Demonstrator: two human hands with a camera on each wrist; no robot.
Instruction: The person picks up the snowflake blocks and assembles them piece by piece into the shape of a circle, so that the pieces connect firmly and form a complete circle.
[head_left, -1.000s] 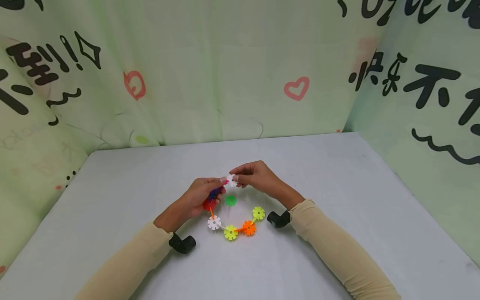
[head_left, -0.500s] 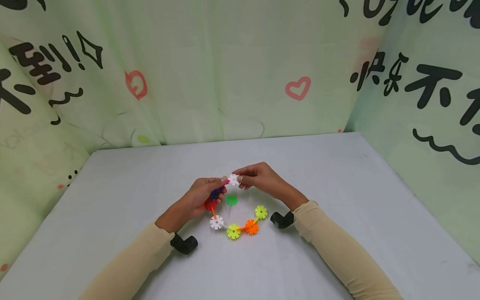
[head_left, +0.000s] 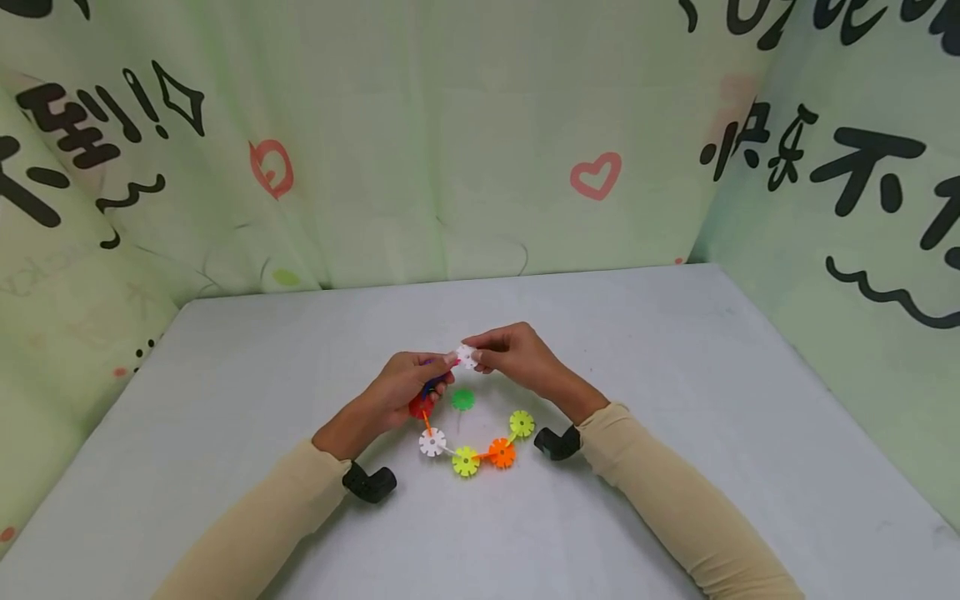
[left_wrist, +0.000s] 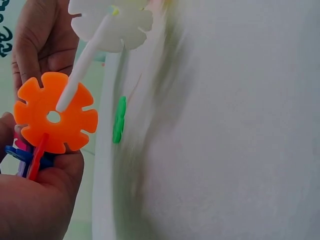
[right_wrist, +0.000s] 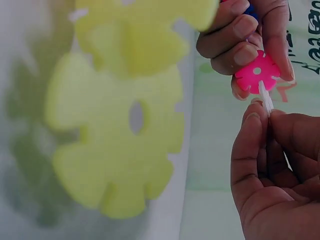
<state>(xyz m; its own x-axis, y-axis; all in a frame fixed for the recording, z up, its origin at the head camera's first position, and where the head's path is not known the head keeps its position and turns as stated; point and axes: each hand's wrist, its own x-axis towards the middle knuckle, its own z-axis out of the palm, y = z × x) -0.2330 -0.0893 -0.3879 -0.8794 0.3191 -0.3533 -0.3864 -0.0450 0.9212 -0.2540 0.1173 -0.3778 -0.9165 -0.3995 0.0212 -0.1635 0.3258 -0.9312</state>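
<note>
A chain of slotted snowflake discs hangs from my left hand (head_left: 401, 387), which grips its upper end, where a pink disc (right_wrist: 247, 82) juts from the fingers. Thumb and fingers of my right hand (head_left: 516, 354) pinch a white disc (head_left: 467, 357) edge-on to the pink one, its rim at the pink disc's slot. How deep it sits I cannot tell. Blue (left_wrist: 20, 152) and red (head_left: 420, 408) discs lie partly hidden by the left hand. The chain runs on through an orange disc (left_wrist: 35, 102), a second white disc (head_left: 427, 447), a yellow disc (head_left: 461, 467), another orange disc (head_left: 506, 458) and a yellow-green disc (head_left: 517, 428).
A loose green disc (head_left: 462, 400) is inside the chain's curve, just below the hands. Everything is over a white-covered table (head_left: 300, 333). Printed pale green curtains (head_left: 450, 167) hang behind and at both sides. Black camera mounts (head_left: 369, 483) stick out below the wrists.
Both hands keep their hold, with only slight movement. The white disc between them has tilted a little. The chain's lower part keeps its shape.
</note>
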